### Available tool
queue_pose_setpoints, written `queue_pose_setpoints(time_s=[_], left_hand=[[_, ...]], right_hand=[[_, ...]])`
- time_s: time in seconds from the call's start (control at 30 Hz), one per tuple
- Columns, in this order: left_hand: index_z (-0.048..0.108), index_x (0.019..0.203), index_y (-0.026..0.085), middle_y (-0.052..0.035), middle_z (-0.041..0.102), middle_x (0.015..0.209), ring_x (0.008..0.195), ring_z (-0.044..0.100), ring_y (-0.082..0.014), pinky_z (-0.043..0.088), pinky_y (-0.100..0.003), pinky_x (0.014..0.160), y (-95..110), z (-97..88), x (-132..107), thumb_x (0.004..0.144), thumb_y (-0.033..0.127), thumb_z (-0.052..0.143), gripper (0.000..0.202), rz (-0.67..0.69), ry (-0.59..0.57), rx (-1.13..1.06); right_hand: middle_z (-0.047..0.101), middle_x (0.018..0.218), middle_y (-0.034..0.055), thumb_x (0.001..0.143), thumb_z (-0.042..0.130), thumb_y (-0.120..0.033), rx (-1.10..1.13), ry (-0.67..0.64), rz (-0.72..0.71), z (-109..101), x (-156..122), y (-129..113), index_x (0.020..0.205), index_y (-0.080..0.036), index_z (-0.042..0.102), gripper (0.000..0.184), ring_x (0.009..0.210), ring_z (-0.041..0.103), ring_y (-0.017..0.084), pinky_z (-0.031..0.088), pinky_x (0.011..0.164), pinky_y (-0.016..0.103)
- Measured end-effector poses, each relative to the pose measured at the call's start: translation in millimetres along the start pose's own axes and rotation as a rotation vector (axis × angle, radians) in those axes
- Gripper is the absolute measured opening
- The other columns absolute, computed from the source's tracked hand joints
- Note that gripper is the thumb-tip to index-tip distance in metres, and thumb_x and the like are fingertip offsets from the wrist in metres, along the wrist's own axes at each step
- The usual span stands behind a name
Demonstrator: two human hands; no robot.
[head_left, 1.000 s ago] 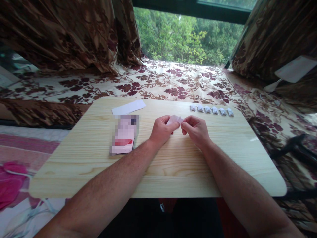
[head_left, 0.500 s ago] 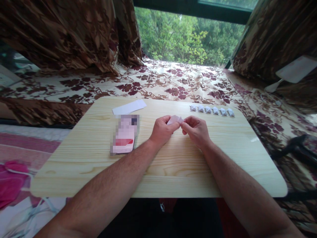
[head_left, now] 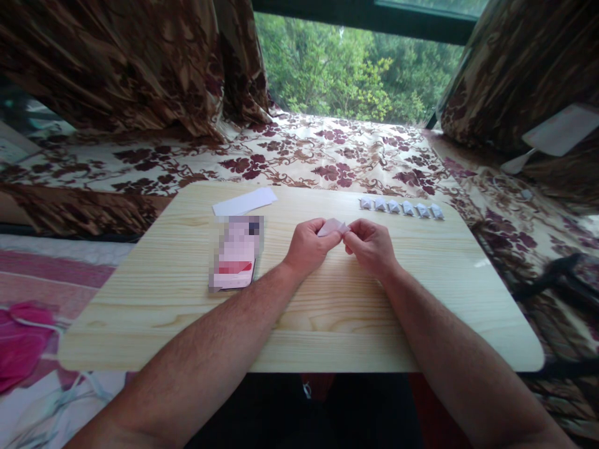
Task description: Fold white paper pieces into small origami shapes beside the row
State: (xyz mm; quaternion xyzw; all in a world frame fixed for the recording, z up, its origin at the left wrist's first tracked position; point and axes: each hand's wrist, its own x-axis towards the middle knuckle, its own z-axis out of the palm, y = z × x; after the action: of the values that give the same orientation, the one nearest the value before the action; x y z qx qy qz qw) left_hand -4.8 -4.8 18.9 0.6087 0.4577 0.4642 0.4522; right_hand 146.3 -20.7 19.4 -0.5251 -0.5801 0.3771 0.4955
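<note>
A small piece of folded white paper (head_left: 331, 227) is held above the wooden table, between my two hands. My left hand (head_left: 311, 243) is closed on its left part, the thumb lying along the near side. At the paper's right corner, the thumb and fingers of my right hand (head_left: 372, 245) are pinched together. The fingertips hide part of the folds. Beyond my right hand, several small folded white paper pieces (head_left: 394, 206) stand in a row. White paper strips (head_left: 244, 201) lie toward the back left.
A phone (head_left: 235, 252), partly blurred out, lies left of my hands on the light wooden table (head_left: 154, 299). Behind the table is a flower-patterned cloth (head_left: 344, 149) below a window. A white lamp (head_left: 559, 131) stands at the right.
Both hands keep their hold on the folded paper. The paper and my left fingers have shifted very slightly to the right; the other things lie as before.
</note>
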Motion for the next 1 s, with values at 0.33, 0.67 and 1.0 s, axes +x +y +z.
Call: queue_pose_setpoints(time_s=[0.33, 0.67, 1.0], left_hand=[[0.055, 0.059, 0.016, 0.0041, 0.047, 0.053, 0.051, 0.038, -0.0087, 0.026, -0.024, 0.049, -0.6, 0.1, -0.4, 0.074, 0.038, 0.071, 0.031, -0.002, 0.009, -0.001], [0.06, 0.064, 0.016, 0.0041, 0.049, 0.055, 0.052, 0.041, -0.009, 0.029, -0.024, 0.05, -0.4, 0.2, -0.3, 0.075, 0.041, 0.071, 0.03, -0.014, 0.012, 0.028], [0.056, 0.062, 0.016, 0.0043, 0.049, 0.055, 0.051, 0.04, -0.0086, 0.029, -0.024, 0.049, 0.1, -0.9, -0.7, 0.076, 0.039, 0.07, 0.03, 0.019, -0.006, 0.007]], right_hand=[[0.056, 0.052, -0.0034, 0.078, 0.063, -0.025, 0.006, 0.0, -0.036, -0.6, 0.3, 2.0, 0.067, -0.017, 0.058, 0.014, 0.046, 0.046, 0.009, 0.033, 0.045, 0.023], [0.059, 0.053, -0.002, 0.079, 0.066, -0.028, 0.007, -0.005, -0.039, -4.4, 1.1, 5.5, 0.068, -0.017, 0.06, 0.017, 0.047, 0.05, 0.01, 0.036, 0.046, 0.023], [0.06, 0.053, -0.0017, 0.078, 0.067, -0.028, 0.059, -0.003, -0.012, -2.9, 1.9, 5.1, 0.068, -0.016, 0.06, 0.017, 0.046, 0.05, 0.009, 0.036, 0.046, 0.022]])
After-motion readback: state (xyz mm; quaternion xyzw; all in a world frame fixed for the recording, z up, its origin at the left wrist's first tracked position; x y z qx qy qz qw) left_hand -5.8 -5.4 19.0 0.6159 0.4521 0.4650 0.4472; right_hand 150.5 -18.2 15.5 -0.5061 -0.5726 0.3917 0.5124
